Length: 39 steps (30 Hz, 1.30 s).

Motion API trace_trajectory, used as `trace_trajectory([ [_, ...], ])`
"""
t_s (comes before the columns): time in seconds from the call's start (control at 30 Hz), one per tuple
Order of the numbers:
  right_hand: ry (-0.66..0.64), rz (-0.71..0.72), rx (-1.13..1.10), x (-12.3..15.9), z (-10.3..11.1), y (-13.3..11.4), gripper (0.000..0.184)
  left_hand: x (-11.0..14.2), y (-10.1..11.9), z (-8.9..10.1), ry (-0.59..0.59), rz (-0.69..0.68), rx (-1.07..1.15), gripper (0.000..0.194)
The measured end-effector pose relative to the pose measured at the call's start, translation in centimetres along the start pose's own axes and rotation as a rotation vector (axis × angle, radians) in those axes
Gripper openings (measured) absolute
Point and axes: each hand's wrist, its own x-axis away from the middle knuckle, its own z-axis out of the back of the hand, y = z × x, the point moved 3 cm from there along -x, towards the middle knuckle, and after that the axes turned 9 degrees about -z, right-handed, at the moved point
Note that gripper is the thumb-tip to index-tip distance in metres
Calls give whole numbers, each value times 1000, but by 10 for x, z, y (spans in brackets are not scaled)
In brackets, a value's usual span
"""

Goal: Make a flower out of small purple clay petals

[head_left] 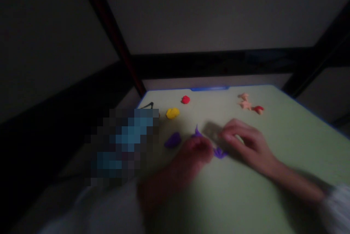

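Purple pieces that look like modelling clay lie about my hands on the pale table (273, 197). My left hand (195, 153) is closed low over the tabletop. Just beyond its knuckles rises a purple piece with a thin tip (197, 131), partly hidden; whether the fingers grip it I cannot tell. A petal-like purple piece (220, 153) is beside the left fingertips, between the hands. To the left sits a smooth purple lump (173, 140). My right hand (244, 141) hovers at the right, thumb and fingers pinched together; anything between them is too blurred to see.
Farther back are a yellow lump (172, 113) and a red lump (185, 99). Peach-coloured pieces (245, 104) and a red-and-peach piece (258, 109) lie at the back right. A blue handle-like strip (210, 88) marks the far edge. Pixelation masks an area (131, 131) at left.
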Motion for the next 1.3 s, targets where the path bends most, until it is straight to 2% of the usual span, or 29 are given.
trace_trajectory([
  [0.07, -4, -4, 4, 0, 0, 0, 15, 0, 2, -1, -6, -2, 2, 26],
  [0.23, -6, 4, 13, -1, 0, -1, 16, 1, 0, -6, 83, 64, 78, 18],
  [0.43, -2, -2, 20, -1, 0, 4, 17, 2, 1, -8, 7, 60, 13, 19],
  [0.57, -7, -9, 26, 0, 0, 6, 15, 2, 2, -4, 18, 19, 3, 27],
  [0.7, -19, -10, 28, 0, 1, 4, 15, 1, -3, 0, 15, 48, 21, 34],
  [0.9, 0, -3, 44, 0, 3, 2, 16, 0, 1, -7, 61, 55, 57, 19],
  [1.07, -7, 11, 54, 1, 3, 3, 16, 2, 5, -9, -29, 13, -17, 28],
  [1.2, -10, 8, 53, 1, 2, 4, 16, 0, -1, -1, -25, -18, -15, 38],
  [1.3, -10, -1, 42, 2, 2, 3, 15, -1, -4, 0, -5, -5, -17, 34],
])
